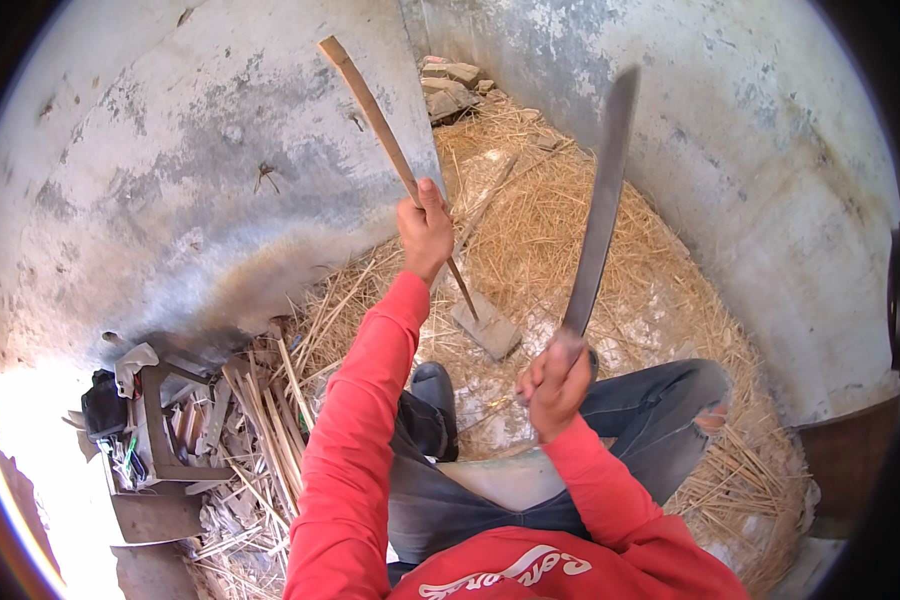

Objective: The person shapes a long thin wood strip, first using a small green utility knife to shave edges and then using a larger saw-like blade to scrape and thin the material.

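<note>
My left hand [427, 232] is closed around a long, thin strip of wood or bamboo [372, 108]. The strip leans up to the left, and its lower end meets a small flat block [487, 327] on the floor. In my right hand [556, 388] is the handle of a machete [605, 190], its long dark blade raised and pointing up, apart from the strip. The fingers of my right hand wrap the grip, and the blade tip is slightly blurred.
Straw-like shavings [530, 220] cover the floor between two worn plaster walls [220, 130]. Split sticks [270, 420] lie left of my legs, beside an overturned-looking wooden stool [160, 430] holding small items. Stones [450, 88] are piled in the far corner.
</note>
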Available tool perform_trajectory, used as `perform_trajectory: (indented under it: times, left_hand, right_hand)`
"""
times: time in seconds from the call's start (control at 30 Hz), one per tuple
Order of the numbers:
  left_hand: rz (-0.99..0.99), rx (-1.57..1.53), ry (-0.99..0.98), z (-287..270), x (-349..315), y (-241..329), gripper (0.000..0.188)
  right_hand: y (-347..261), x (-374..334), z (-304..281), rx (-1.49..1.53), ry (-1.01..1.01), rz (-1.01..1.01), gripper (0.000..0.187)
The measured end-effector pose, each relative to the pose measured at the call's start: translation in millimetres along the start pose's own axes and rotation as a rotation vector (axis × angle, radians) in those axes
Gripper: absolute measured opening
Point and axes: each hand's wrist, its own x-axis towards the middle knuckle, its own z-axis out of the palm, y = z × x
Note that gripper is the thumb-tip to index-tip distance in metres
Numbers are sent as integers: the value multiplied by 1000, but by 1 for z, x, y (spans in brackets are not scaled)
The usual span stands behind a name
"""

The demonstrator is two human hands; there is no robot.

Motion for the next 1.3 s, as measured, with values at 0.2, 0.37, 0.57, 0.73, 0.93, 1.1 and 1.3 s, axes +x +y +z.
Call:
perform_trajectory:
  times: [0.2,0.37,0.57,0.73,0.93,1.1,1.3]
  left_hand:
    - [-27,-100,9,-2,3,1,57]
    - [22,-64,69,-9,3,1,56]
    - [3,-32,32,10,1,6,59]
    - [39,-3,37,1,19,-5,59]
    - [-64,-59,43,-1,7,2,61]
    - [-68,-19,18,-6,6,3,61]
    - [-84,-198,-7,5,7,7,59]
  right_hand:
    - [94,-25,-51,-172,13,606,28]
    - [-25,12,-8,63,-22,177,29]
    - [125,-24,-51,-632,-114,-231,28]
    - [85,-34,-54,-351,-65,545,25]
    - [-24,12,16,71,-78,-102,25]
    - [82,-23,-21,-287,-122,296,26]
    - [193,-50,-115,-419,31,616,29]
